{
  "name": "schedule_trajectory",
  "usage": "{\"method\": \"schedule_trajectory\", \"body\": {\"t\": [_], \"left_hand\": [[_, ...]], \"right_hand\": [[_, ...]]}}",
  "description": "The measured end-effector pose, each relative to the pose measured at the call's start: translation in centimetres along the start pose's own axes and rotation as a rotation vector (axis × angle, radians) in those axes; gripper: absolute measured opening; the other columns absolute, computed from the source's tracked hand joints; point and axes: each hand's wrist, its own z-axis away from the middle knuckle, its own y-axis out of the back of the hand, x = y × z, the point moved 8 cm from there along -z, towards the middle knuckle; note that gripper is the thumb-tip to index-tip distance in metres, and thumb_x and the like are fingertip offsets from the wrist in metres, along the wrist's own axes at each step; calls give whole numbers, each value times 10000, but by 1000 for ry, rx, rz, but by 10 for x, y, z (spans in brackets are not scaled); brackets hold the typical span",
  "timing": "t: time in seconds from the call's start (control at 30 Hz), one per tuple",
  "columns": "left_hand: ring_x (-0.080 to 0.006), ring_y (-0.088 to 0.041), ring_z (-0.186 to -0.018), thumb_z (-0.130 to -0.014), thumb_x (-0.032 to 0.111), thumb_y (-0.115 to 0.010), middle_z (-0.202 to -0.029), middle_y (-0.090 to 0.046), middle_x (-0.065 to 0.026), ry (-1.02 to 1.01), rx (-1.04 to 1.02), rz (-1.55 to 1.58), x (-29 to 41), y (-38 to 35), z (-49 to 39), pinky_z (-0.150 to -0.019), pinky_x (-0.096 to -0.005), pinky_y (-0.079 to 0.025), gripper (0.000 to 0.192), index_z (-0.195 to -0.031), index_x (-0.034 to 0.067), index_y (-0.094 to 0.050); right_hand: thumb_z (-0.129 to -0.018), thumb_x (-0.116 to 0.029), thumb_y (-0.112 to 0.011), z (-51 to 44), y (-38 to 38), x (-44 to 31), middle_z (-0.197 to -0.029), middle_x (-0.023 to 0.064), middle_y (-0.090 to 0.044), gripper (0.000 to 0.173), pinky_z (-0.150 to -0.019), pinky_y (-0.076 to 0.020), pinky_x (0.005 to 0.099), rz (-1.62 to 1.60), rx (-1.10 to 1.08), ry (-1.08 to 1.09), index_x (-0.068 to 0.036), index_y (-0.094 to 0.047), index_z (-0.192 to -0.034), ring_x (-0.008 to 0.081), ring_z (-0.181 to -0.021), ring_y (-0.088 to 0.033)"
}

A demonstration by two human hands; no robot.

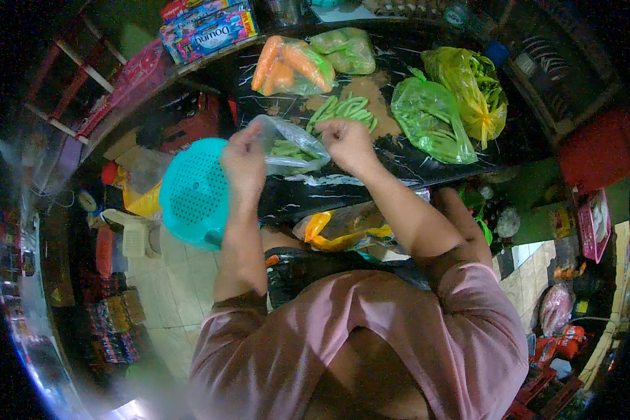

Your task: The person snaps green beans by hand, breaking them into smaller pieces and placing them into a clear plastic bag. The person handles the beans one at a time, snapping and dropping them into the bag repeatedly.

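A clear plastic bag (298, 157) with green beans inside is stretched between my two hands over a dark, marble-patterned table (289, 197). My left hand (245, 152) pinches one side of its mouth. The other side is gripped by my right hand (346, 143), whose fingers are curled. Loose green beans (346, 109) lie in a pile just beyond the bag. A turquoise perforated basket (195, 189) is beside my left forearm, partly covered by it.
A bag of carrots (294, 65) and a bag of green vegetables (344, 50) lie at the back. To the right are a green bag (430, 121) and a yellow bag of greens (470, 89). Product boxes (210, 37) stand at the back left. An orange-and-clear package (346, 231) is below the table's front edge.
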Motion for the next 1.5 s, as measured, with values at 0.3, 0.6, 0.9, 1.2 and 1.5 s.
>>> {"method": "schedule_trajectory", "body": {"t": [0.3, 0.6, 0.9, 1.2, 1.5], "left_hand": [[-321, -494, -1182, -785, 17, -593, -1291, -509, -179, -282, -25, -409, -2, 19, 27, -985, -432, -376, 307, -1081, 42, -670], [-271, -312, -1342, -733, 168, -650, -1428, -392, -7, -819, -301, -1121, 63, -57, 41, -1039, -673, -166, 160, -849, 221, -747], [-203, -564, -940, -752, 120, -607, -933, -643, 1, -976, -527, -977, 49, -90, 25, -826, -421, -379, 210, -929, 180, -702], [-272, -580, -966, -725, 77, -645, -976, -664, -51, -855, -280, -467, 86, -63, 3, -812, -419, -434, 160, -873, 113, -693], [-193, -603, -957, -886, 59, -567, -1012, -648, -89, -196, -405, 255, 66, -48, 42, -838, -285, -470, 179, -1039, -8, -633]], "right_hand": [[-718, -83, -615, -22, 40, 46, -879, 127, -650, 194, -776, -507, 415, 447, -23, 199, -111, -713, -884, 321, -862, -618], [-657, -31, -676, 27, 41, 36, -879, 22, -554, 248, -730, -457, 382, 645, 119, 469, -171, -727, -856, 267, -877, -522], [-689, -74, -670, 33, 39, 39, -894, -8, -550, 238, -723, -433, 384, 701, 99, 468, -215, -719, -874, 243, -915, -507], [-717, -117, -678, 23, 41, 24, -901, 5, -568, 146, -780, -418, 408, 791, 22, 424, -177, -672, -851, 248, -974, -504], [-881, -140, -609, 26, 73, 13, -760, 33, -594, 103, -599, -465, 302, -504, 162, 41, -53, -617, -936, 156, -629, -534]]}}
